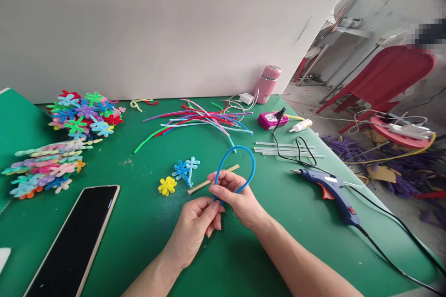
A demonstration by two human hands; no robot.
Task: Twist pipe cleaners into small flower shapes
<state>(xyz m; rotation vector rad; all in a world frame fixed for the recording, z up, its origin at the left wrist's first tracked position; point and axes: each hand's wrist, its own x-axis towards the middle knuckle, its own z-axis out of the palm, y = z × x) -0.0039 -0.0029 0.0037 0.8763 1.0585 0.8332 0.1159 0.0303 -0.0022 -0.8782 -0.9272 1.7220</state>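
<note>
A blue pipe cleaner [253,162] is bent into a large loop above the table. My left hand [198,222] pinches its lower part, fingers closed. Just above, my right hand [234,195] is closed on the same pipe cleaner, thumb and fingers pressed together near the crossing; the exact ends are hidden by the fingers. Behind my hands lies a thin wooden stick [198,187]. To its left are a yellow pipe-cleaner flower [167,186] and a pair of blue pipe-cleaner flowers [181,171].
Loose pipe cleaners [202,118] lie farther back. Finished flowers [85,113] are piled at left, near a phone [75,241]. On the right are a glue gun [331,190] with its cord, glue sticks [282,148], a purple power socket [272,120] and a pink bottle [268,84].
</note>
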